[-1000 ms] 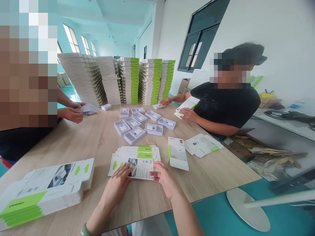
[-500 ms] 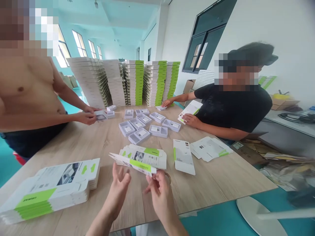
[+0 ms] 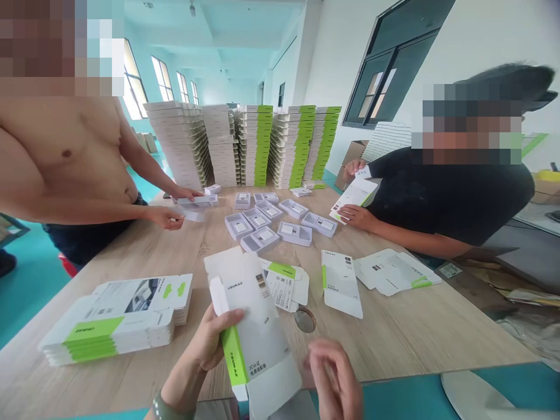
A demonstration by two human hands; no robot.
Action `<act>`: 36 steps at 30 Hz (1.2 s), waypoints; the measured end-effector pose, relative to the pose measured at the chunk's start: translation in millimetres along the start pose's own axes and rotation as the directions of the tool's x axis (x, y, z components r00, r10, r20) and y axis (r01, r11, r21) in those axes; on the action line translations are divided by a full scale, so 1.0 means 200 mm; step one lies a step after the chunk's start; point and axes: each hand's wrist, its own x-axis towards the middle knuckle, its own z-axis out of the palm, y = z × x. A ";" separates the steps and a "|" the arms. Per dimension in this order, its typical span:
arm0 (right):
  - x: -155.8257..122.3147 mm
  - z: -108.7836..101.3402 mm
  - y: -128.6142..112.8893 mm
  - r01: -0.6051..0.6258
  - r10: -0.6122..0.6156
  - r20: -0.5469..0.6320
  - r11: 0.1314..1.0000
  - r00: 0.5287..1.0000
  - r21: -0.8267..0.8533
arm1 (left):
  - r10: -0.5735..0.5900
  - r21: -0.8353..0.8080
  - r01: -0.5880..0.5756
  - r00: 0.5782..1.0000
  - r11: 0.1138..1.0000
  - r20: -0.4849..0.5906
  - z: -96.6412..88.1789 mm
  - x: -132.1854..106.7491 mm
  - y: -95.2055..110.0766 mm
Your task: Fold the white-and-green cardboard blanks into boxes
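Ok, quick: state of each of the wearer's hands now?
Left hand: closed on a carton.
Right hand: nothing visibly held; blurred, open or closed unclear.

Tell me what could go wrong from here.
The carton is held only by the left hand, at one side, so it might slip or bend.

The round disc lies near the right hand and could get knocked.

The tall box stacks look uneven; a bump might topple some.

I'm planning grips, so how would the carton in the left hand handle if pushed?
The carton would probably flex rather than stay rigid, since its near flap sticks out unfolded. It is likely light, as that flap looks like thin card.
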 end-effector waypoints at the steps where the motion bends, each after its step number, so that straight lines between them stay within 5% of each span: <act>1: 0.05 0.03 -0.05 -0.080 0.079 0.057 0.997 0.995 0.018 | -0.002 0.050 0.000 1.000 0.999 0.026 0.03 -0.01 0.00; 4: 0.17 0.16 -0.14 -0.284 0.236 0.267 0.946 0.934 0.155 | 0.054 0.302 -0.080 0.994 0.950 0.094 0.13 -0.03 -0.01; 7: 0.20 0.26 -0.11 -0.287 0.217 0.353 0.945 0.910 0.159 | 0.251 0.534 -0.236 0.967 0.812 0.045 0.16 -0.04 -0.06; 12: 0.20 0.28 -0.04 -0.182 0.141 0.295 0.977 0.945 0.114 | 0.371 0.638 -0.258 0.927 0.726 -0.047 0.14 -0.05 -0.14; 16: 0.20 0.24 -0.11 -0.294 0.218 0.344 0.937 0.913 0.186 | 0.285 0.551 -0.192 0.955 0.812 -0.087 0.15 -0.07 -0.09; 19: 0.20 0.23 -0.15 -0.359 0.294 0.277 0.906 0.915 0.225 | 0.173 0.500 -0.157 0.985 0.852 0.014 0.14 -0.08 -0.06; 22: 0.17 0.24 -0.11 -0.305 0.274 0.204 0.942 0.940 0.140 | 0.250 0.660 -0.176 0.968 0.730 -0.019 0.12 -0.07 -0.10; 26: 0.13 0.28 -0.07 -0.187 0.182 0.073 0.980 0.980 0.069 | 0.435 0.829 -0.157 0.893 0.536 -0.112 0.11 -0.07 -0.17; 31: 0.12 0.29 -0.13 -0.173 0.133 0.220 0.969 0.966 0.176 | 0.551 0.651 -0.377 0.831 0.658 -0.075 0.14 -0.09 -0.15; 36: 0.07 0.22 -0.17 -0.127 0.071 0.245 0.966 0.967 0.223 | 0.390 0.518 -0.376 0.917 0.768 0.088 0.11 -0.18 -0.13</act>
